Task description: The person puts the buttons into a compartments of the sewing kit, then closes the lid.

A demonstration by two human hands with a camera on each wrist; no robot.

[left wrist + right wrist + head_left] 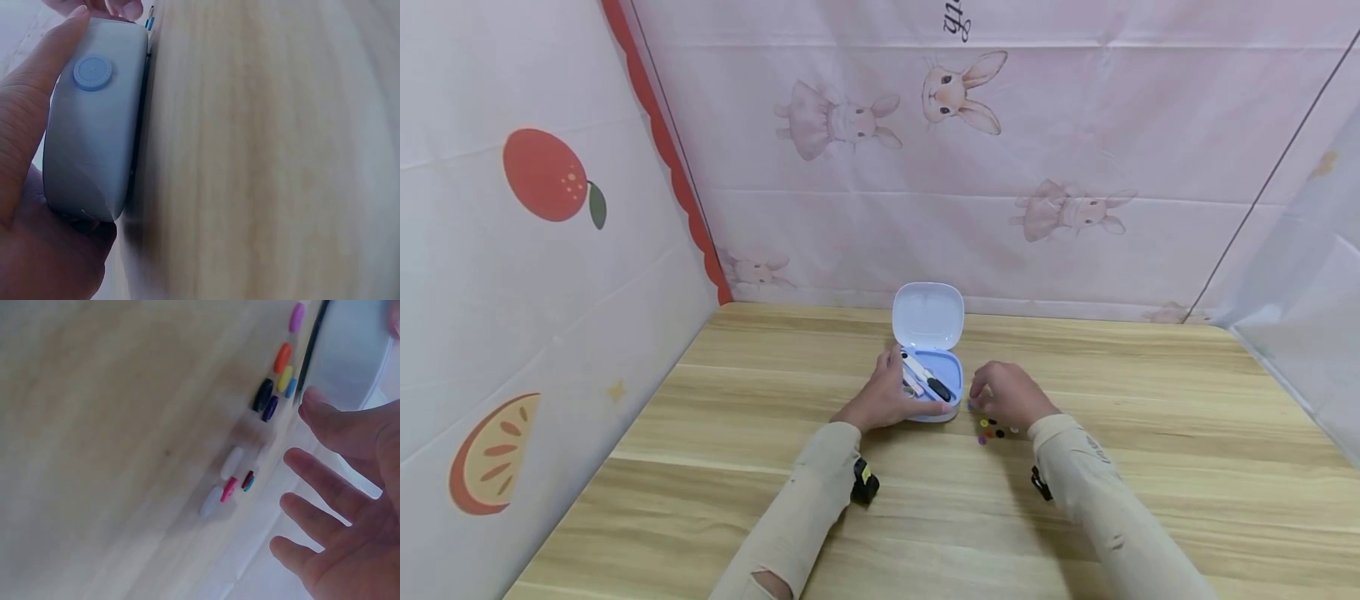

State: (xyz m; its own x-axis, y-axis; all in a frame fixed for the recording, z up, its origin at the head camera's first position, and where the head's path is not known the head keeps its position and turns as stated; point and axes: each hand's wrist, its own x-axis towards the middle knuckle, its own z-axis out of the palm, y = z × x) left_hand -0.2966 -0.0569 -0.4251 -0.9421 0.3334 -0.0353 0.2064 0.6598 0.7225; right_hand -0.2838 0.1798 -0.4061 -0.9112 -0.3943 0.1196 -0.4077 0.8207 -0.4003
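An open blue-white box (957,410) stands on the table, its lid (928,317) raised at the back. Inside lie snips with a black end (938,388) and other small items. My left hand (891,396) grips the box from its left side, thumb along the front; the left wrist view shows the box's side (94,144) with a round blue button. My right hand (1011,395) hovers just right of the box, fingers spread and bent, nothing seen in them. Beneath and beside it lie several small colored buttons, among them an orange one (282,357) and a black one (263,395).
The wooden table (737,483) reaches back to a pink curtain (865,242) printed with rabbits. A white sheet with fruit prints (467,292) hangs on the left, and another pale sheet (1315,333) on the right.
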